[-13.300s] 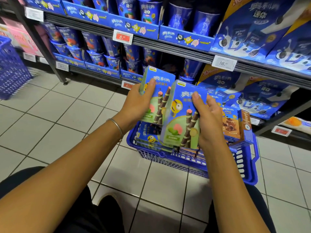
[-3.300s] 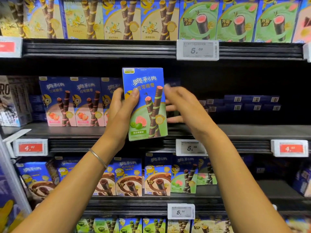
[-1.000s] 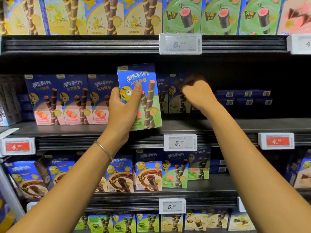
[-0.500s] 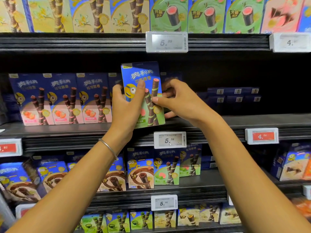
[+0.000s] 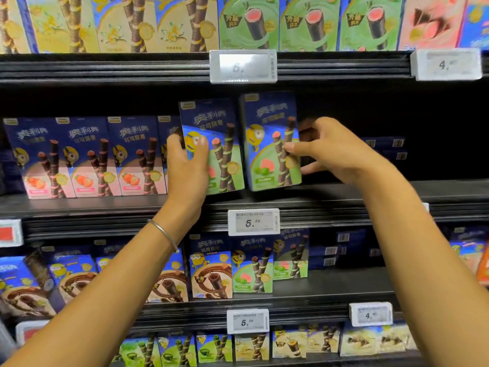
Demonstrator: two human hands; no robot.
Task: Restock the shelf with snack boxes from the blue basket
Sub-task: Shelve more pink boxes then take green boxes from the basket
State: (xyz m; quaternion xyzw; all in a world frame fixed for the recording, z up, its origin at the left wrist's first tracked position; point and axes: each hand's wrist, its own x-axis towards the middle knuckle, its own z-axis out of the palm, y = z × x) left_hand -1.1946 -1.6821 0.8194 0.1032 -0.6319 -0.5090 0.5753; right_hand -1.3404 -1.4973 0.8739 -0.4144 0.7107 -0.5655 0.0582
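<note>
Now we hold two snack boxes where half a second ago we held one stack. Our left hand grips the left box, and our right hand pinches the right box at its edge. Both boxes stand slightly tilted at the middle shelf front, beside the strawberry boxes. In our judgement, they still need pushing back.

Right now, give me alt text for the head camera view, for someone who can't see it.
The left hand grips the left box and the right hand grips the right box, two green snack boxes side by side at the middle shelf. Pink boxes stand in a row on it to their left.
</note>
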